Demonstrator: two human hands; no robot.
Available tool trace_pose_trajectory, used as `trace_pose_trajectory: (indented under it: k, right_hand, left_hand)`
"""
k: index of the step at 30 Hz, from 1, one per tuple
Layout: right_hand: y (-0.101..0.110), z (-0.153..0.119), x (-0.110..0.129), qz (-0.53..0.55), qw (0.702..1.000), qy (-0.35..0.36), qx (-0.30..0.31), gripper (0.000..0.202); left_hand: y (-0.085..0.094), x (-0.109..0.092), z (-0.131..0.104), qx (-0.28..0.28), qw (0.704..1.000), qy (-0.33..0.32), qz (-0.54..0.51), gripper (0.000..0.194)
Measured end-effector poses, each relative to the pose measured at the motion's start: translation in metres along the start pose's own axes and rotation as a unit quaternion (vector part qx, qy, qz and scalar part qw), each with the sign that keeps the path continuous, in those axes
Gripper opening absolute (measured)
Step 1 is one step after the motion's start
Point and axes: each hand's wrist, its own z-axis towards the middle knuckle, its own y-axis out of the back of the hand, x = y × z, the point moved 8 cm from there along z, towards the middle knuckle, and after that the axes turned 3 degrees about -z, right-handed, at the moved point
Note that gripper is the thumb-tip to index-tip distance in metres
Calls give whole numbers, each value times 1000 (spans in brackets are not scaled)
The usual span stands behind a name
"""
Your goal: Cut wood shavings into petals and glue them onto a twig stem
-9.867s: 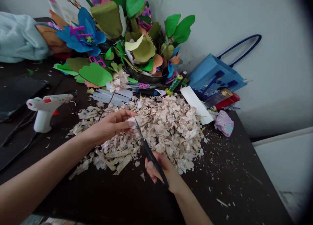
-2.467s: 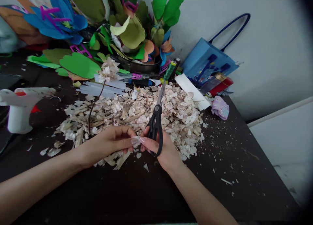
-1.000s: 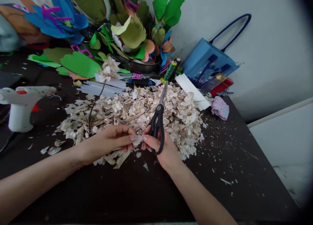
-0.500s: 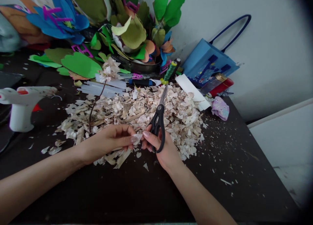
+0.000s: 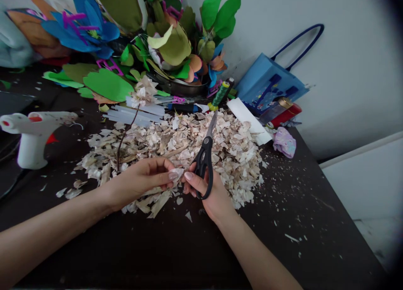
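Note:
My left hand (image 5: 146, 181) pinches a small pale dried petal (image 5: 178, 173) between thumb and fingers. Close beside it, my right hand (image 5: 209, 189) holds black-handled scissors (image 5: 206, 153), their blades pointing up and away from me. The right thumb and fingertips are near the petal's edge; whether they grip it too I cannot tell. Beneath and beyond both hands spreads a wide heap of dried petals and husk pieces (image 5: 236, 147). A dark thin stem topped with a pale flower (image 5: 144, 92) leans behind my left hand.
A white glue gun (image 5: 33, 134) stands at left, near translucent glue sticks (image 5: 135, 116). Coloured fabric flowers (image 5: 173, 46) fill a dark pan at the back. Green thread (image 5: 220, 95), a white strip (image 5: 248, 120), a blue bag (image 5: 270, 84) and a crumpled lilac cloth (image 5: 284, 142) lie right.
The view has shifted slightly, so the background sits a little farther right and lower. Both hands stay nearly in place, with the petal turned slightly in the left fingers.

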Motion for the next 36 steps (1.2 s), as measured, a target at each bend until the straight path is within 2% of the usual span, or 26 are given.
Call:
trace_pose_trajectory:
  k: [14,21,28,36]
  right_hand:
    - [1,-1,5,-56,998,28,-7,33]
    - [1,-1,1,-42,999,21,-4,34]
    - [2,1,-2,-46,999,25,-15,37]
    - [-6,-3,-4,-54,999,5,3,38]
  left_hand:
    - [-9,2,-2,22,999,-7,46,27]
    - [-9,7,-1,53,998,23,33,30]
    - [3,11,0,-23,996,33,-79,27]
    - [2,9,-3,-41,992,37,-112,18]
